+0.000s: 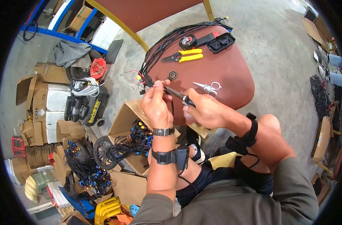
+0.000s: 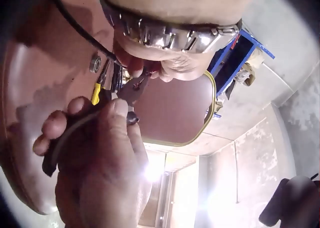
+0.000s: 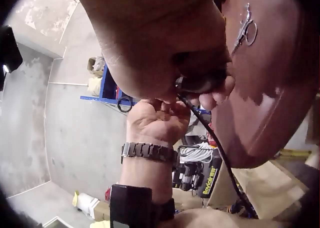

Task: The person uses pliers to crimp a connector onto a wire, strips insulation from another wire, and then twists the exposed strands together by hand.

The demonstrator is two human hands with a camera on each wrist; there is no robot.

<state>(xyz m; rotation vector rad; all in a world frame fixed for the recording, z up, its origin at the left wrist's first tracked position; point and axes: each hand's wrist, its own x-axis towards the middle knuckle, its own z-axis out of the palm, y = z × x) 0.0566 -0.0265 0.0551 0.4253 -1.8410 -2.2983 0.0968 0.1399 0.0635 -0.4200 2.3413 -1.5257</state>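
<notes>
In the head view my left hand (image 1: 156, 105) pinches the end of a black wire harness (image 1: 150, 80) over the near left side of a red-brown chair seat (image 1: 231, 71). Thin coloured wires and small connectors fan out beside its fingertips. My right hand (image 1: 204, 107) grips black-handled pliers (image 1: 174, 92), their metal head pointing at the left fingertips. The left wrist view shows the pliers' head (image 2: 133, 92) right at those fingers, close to a thin red wire (image 2: 150, 74). A black cable (image 3: 212, 130) hangs below the hands in the right wrist view.
On the seat lie yellow-handled wire strippers (image 1: 191, 57), silver scissors (image 1: 208, 87), a small ring-shaped bearing (image 1: 173, 75), black tape (image 1: 188, 42) and a black case (image 1: 220, 43). An open carton (image 1: 126, 123) of wire harnesses and an air compressor (image 1: 94, 108) stand at left.
</notes>
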